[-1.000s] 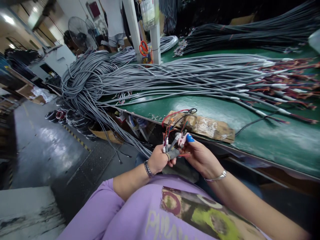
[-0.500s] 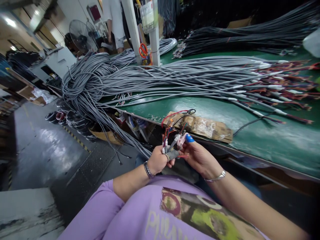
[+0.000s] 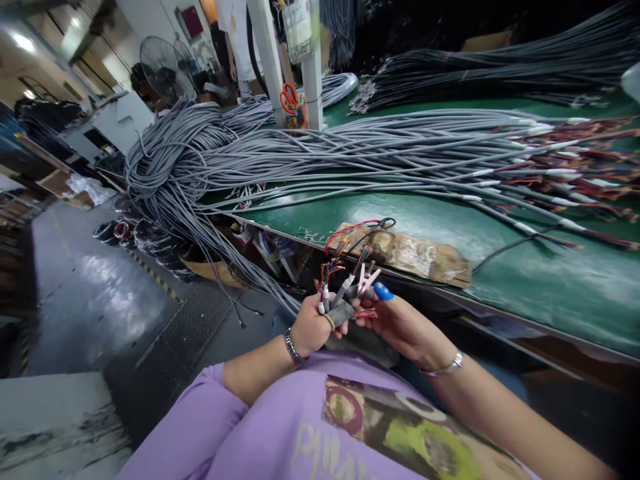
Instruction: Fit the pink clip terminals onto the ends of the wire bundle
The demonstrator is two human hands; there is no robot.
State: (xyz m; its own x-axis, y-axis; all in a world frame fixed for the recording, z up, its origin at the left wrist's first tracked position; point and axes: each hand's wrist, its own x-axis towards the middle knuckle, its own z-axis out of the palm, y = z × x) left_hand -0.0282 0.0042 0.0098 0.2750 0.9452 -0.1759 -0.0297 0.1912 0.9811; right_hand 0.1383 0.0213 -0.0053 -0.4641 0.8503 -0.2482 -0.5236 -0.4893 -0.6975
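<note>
My left hand [image 3: 313, 327] is closed around several grey cables [image 3: 345, 288], whose stripped coloured wires [image 3: 327, 272] fan upward. A grey wrap with a yellowish band covers its thumb [image 3: 340, 316]. Close against it, my right hand [image 3: 395, 323] has its fingers drawn together at the lower end of a pale pink clip [image 3: 369, 279]. The clip's two upper arms stand spread apart. Blue covering wraps the right thumb [image 3: 383, 291]. Short red wires [image 3: 366, 313] poke out between the hands. Fingertips behind the cables are partly hidden.
A worn wooden board [image 3: 425, 259] with red and black leads lies at the edge of the green table [image 3: 450, 220]. Behind it stretches a long bundle of grey cables [image 3: 320, 150]. Black cables [image 3: 480, 77] lie farther back, near a white post [image 3: 314, 87]. Another person [image 3: 240, 40] stands beyond.
The right thumb has slid down and right from the clip's upper part, and the clip's arms now show spread. The left hand keeps its hold on the cables. The view has shifted slightly.
</note>
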